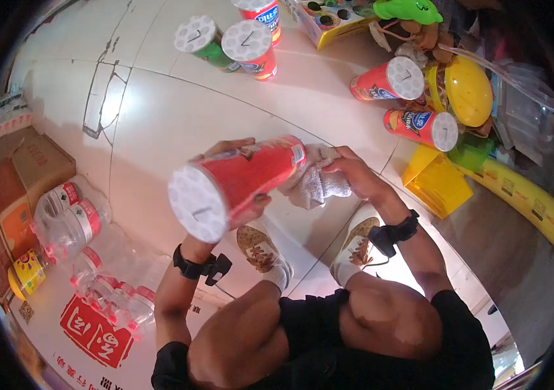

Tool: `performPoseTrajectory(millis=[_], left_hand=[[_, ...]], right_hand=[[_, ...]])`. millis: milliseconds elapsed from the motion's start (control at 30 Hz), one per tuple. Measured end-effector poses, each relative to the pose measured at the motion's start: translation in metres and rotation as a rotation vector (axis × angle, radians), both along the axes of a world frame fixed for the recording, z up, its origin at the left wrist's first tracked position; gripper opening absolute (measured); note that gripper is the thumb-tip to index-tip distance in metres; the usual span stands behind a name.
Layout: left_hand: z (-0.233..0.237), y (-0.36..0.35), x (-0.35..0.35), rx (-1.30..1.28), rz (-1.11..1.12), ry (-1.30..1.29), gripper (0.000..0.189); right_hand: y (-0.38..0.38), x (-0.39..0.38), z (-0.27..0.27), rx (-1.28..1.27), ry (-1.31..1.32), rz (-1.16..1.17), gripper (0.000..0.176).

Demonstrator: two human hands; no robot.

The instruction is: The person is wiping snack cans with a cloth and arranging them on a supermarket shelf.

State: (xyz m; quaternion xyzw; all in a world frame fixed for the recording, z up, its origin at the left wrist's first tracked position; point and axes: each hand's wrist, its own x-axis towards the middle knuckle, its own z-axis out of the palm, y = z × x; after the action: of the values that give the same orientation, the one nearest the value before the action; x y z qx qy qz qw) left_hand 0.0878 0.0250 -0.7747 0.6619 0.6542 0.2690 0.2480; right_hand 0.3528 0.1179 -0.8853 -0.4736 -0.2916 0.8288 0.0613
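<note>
My left hand [257, 206] wraps round a large red chip canister [257, 170], which lies tilted in the air above the floor. Its white patterned lid [199, 207], with a dark tick-like mark, faces left and toward me. The canister covers much of that hand. My right hand [359, 177] grips a greyish cloth [319, 179], bunched against the canister's far end. Fingers and thumb press into the cloth.
More canisters stand on the tiled floor [160, 110]: a green one [215, 55] and red ones [261, 65] at the back, others [374, 84] at right. A yellow bin [436, 182] lies right; plastic bottles [75, 221] and cardboard boxes [39, 159] are left.
</note>
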Motion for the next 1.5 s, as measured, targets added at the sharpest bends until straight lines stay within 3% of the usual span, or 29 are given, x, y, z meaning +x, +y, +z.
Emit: performPoseTrajectory(millis=[100,167,233,267,300,433,533,633,767,833,867,933,1000,1033,1100,1167,1233,1300,1433,1500], left_hand=[[-0.021,0.002,-0.009,0.162,0.143,0.025,0.063],[-0.066,0.014,-0.025,0.383,0.282,-0.139,0.051],[-0.093,0.014,-0.051,0.271,0.323,-0.093,0.056],[-0.098,0.028,-0.059,0.302,0.296,-0.155,0.055],[-0.094,0.041,-0.052,0.318,0.433,-0.456,0.051],[-0.114,0.068,-0.060,0.332,0.535,-0.406,0.058],[-0.131,0.074,-0.064,0.226,0.566,-0.436,0.080],[-0.132,0.078,-0.052,0.371,0.565,-0.348,0.070],[-0.138,0.073,-0.059,0.276,0.564,-0.283,0.075],[-0.147,0.064,-0.067,0.254,0.341,0.074,0.082],[-0.146,0.060,-0.062,0.257,0.331,0.061,0.082],[-0.143,0.044,-0.041,0.295,0.582,-0.240,0.071],[-0.158,0.008,-0.026,0.269,0.731,-0.214,0.051],[-0.157,0.001,-0.017,0.267,0.717,-0.228,0.051],[-0.145,-0.002,0.005,0.146,0.176,-0.131,0.052],[-0.138,0.035,0.036,0.213,-0.102,-0.091,0.061],[-0.122,0.086,0.074,0.218,-0.115,-0.240,0.068],[-0.111,0.132,0.109,0.224,-0.098,-0.192,0.076],[-0.123,0.187,0.152,0.299,-0.129,-0.276,0.072],[-0.135,0.196,0.160,0.164,-0.143,-0.451,0.068]], right_hand=[[-0.001,0.007,0.005,-0.056,-0.002,-0.113,0.049],[-0.001,0.012,0.008,-0.121,0.000,-0.219,0.050],[-0.004,0.021,0.004,-0.109,-0.065,-0.279,0.053],[-0.007,0.027,-0.001,-0.101,-0.070,-0.289,0.053],[-0.008,0.029,0.000,-0.102,-0.070,-0.286,0.053],[-0.013,0.033,0.001,-0.097,-0.095,-0.318,0.055],[-0.012,0.034,0.001,-0.089,-0.069,-0.327,0.055],[-0.012,0.030,0.002,-0.077,-0.056,-0.335,0.054],[-0.009,0.025,0.007,-0.100,-0.058,-0.366,0.049],[-0.007,0.023,0.007,-0.116,-0.054,-0.362,0.049],[-0.007,0.025,0.009,-0.129,-0.056,-0.363,0.049],[-0.009,0.029,0.003,-0.131,-0.062,-0.385,0.049],[-0.008,0.035,0.004,-0.142,-0.002,-0.378,0.050],[-0.006,0.042,0.003,-0.135,-0.011,-0.394,0.050],[-0.008,0.052,0.001,-0.168,0.055,-0.406,0.049],[-0.013,0.057,0.010,-0.160,-0.038,-0.450,0.049],[-0.014,0.062,0.016,-0.140,-0.121,-0.488,0.049],[-0.018,0.072,0.020,-0.119,-0.108,-0.533,0.050],[-0.028,0.097,0.016,-0.090,-0.061,-0.516,0.047],[-0.041,0.112,-0.006,0.023,-0.067,-0.541,0.042]])
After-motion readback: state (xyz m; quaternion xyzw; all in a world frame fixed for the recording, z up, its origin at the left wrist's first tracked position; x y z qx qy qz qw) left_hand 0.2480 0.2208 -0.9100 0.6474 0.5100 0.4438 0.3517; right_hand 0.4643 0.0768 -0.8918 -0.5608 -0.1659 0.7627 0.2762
